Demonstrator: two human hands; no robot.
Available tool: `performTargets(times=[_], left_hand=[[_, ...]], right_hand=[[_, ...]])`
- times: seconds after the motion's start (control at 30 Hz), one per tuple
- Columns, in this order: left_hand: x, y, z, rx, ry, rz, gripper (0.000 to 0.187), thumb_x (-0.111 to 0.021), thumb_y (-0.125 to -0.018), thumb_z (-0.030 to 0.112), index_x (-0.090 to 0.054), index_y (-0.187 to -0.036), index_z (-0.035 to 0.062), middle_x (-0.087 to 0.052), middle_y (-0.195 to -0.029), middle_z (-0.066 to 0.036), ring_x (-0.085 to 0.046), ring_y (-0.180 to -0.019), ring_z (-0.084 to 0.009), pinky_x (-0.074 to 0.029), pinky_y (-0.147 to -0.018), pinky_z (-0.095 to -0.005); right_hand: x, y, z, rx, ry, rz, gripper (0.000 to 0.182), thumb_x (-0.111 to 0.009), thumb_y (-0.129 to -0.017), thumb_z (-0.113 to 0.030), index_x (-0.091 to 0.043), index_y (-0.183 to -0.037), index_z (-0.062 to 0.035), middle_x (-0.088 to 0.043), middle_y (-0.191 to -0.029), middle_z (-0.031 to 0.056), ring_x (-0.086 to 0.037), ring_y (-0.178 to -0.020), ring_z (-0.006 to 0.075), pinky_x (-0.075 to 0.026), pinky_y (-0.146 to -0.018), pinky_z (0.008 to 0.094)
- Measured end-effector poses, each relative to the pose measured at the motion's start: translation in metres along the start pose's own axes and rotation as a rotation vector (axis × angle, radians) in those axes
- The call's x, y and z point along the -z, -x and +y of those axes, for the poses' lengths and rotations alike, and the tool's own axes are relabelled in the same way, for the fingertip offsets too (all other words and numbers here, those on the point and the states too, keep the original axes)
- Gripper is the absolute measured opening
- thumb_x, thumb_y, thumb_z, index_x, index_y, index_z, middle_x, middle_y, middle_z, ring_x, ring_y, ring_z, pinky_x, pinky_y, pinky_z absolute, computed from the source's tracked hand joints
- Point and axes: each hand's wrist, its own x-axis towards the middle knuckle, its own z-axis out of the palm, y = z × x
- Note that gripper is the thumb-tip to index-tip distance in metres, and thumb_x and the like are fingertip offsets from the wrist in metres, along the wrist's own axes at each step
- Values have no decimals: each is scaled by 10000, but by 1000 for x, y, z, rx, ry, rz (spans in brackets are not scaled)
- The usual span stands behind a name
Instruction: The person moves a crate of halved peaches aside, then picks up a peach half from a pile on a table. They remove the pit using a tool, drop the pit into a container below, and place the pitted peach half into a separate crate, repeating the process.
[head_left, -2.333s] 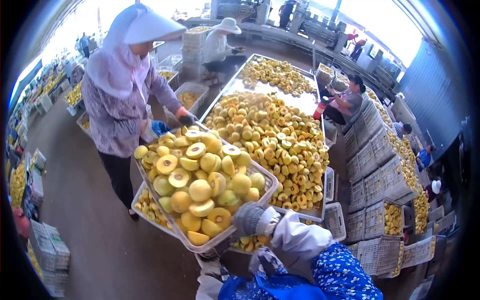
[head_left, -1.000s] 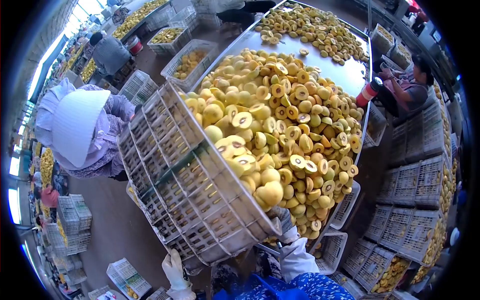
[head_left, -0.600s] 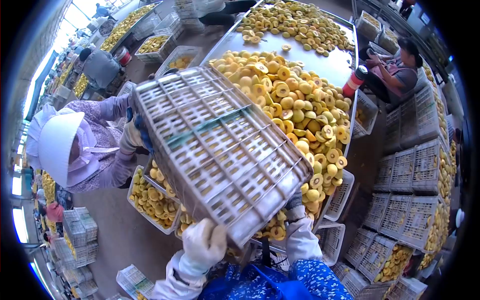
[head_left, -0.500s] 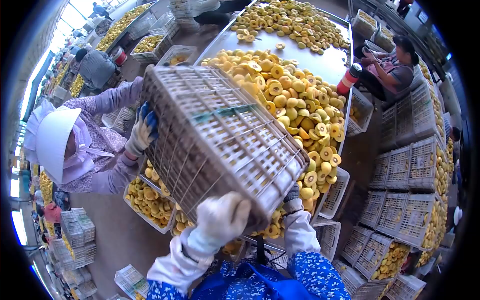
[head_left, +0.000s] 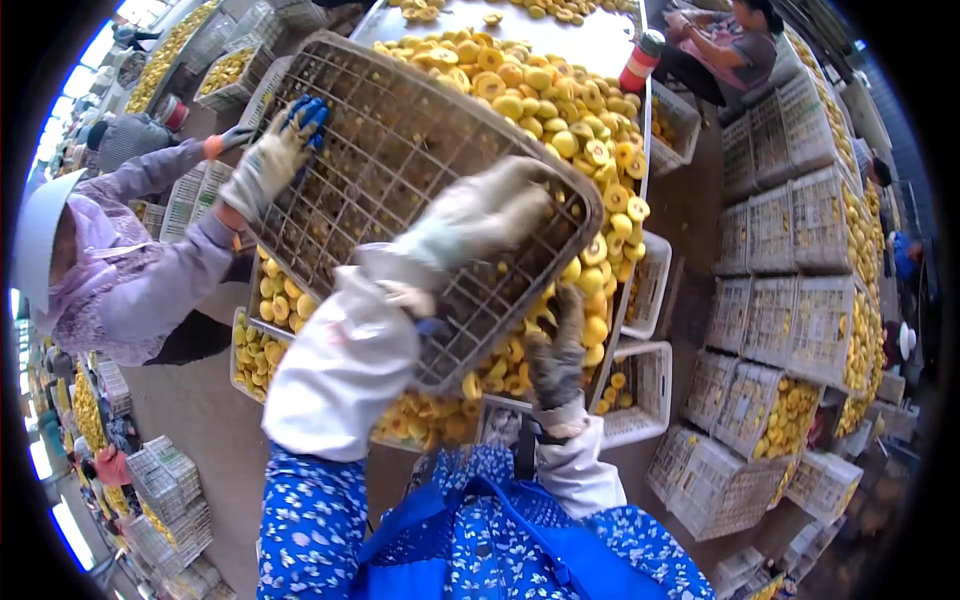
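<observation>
A dirty plastic crate [head_left: 395, 130] lies tipped over the heap of halved yellow fruit, peach-like [head_left: 540, 85], its gridded underside facing me. My left hand [head_left: 485, 215], in a pale glove, stretches across that underside toward the right rim, its fingers blurred. Below the crate's near right corner is my right hand [head_left: 558, 350] in a dark, stained glove, with thumb and fingers apart against the fruit. Across from me on the left, a co-worker's white-and-blue gloved hand [head_left: 268, 165] rests on the crate's underside. The crate's mouth is hidden.
Fruit covers much of the metal table [head_left: 480, 22]. A red bottle [head_left: 640, 65] stands at its right edge. White crates [head_left: 640, 395] sit beside the table, and stacked crates [head_left: 790, 300] line the right. A seated person [head_left: 730, 50] is at the back right.
The crate has tipped further, turning its underside up toward me. My left hand has moved up and right over it; my right hand now shows below its edge.
</observation>
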Motion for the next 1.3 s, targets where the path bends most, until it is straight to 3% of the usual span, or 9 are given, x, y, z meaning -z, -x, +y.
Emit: performTargets(times=[0.1, 0.23, 0.4, 0.5, 0.6, 0.8, 1.13, 1.17, 1.3], left_hand=[[52, 89, -20, -580, -621, 523, 344, -541, -876, 64, -490, -1207, -13, -626, -999, -104, -609, -833, -174, -492, -754, -267], [68, 231, -159, -26, -121, 1298, 359, -555, -881, 86, -480, -1220, -6, -569, -1127, -136, -559, -986, -199, -457, -848, -296], [11, 245, -332, 289, 204, 1071, 606, -521, -918, 347, -302, -1372, 9, -390, -1364, -190, -419, -1230, -279, -360, -994, -300], [27, 171, -186, 608, 282, 1263, 833, -492, -863, 548, -172, -1426, 23, -251, -1447, -201, -272, -1322, -323, -236, -1082, -324], [25, 157, -189, 797, 329, 1254, 853, -520, -845, 551, -211, -1393, -25, -335, -1373, -268, -407, -1231, -326, -343, -1018, -360], [35, 108, -147, 845, 454, 1232, 834, -559, -865, 478, -159, -1418, -1, -266, -1424, -223, -374, -1246, -294, -321, -1020, -338], [19, -12, -81, 262, 576, 1314, 809, -602, -874, 303, -88, -1428, 12, -319, -1381, -237, -392, -1218, -248, -354, -1002, -323], [25, -4, -77, 402, 715, 1078, 740, -559, -876, 125, -50, -1413, 95, -428, -1230, -165, -537, -953, -247, -496, -850, -288], [125, 76, -141, 20, 391, 1159, 264, -598, -874, 197, -560, -877, -64, -589, -775, -84, -559, -662, -145, -486, -633, -250]], right_hand=[[-57, 36, 2, 135, 134, 39, 826, -659, -805, -412, -252, -1372, 29, -387, -1320, 224, -401, -1219, 334, -340, -1016, 380], [-115, 29, 3, 118, -24, 326, 724, -670, -823, -275, -271, -1364, -7, -499, -1168, 123, -499, -994, 204, -427, -875, 310], [-138, 15, 4, 125, -121, 548, 496, -576, -905, -224, -370, -1313, -30, -519, -1109, 53, -481, -898, 141, -420, -803, 262], [-131, 6, 15, 145, 131, 603, 522, -546, -890, -235, -346, -1315, -7, -514, -960, 50, -471, -722, 127, -424, -615, 255], [-124, -10, 10, 87, 99, 555, 496, -518, -935, -223, -347, -1352, -18, -465, -1246, 84, -458, -1041, 143, -382, -888, 260], [-110, -79, -43, 43, 270, 430, 459, -492, -944, -307, -395, -1281, -11, -536, -978, 56, -492, -803, 112, -424, -672, 239], [-5, -289, -11, -27, 441, 197, 319, -555, -889, -312, -577, -989, -10, -562, -818, 54, -493, -740, 150, -422, -674, 303], [4, -306, 1, -26, 401, 192, 343, -560, -884, -323, -574, -1020, -9, -572, -834, 74, -505, -763, 171, -423, -695, 310], [5, -298, 1, 89, 490, 118, 424, -578, -873, -353, -551, -1121, -10, -601, -897, 116, -530, -802, 206, -427, -735, 327]])
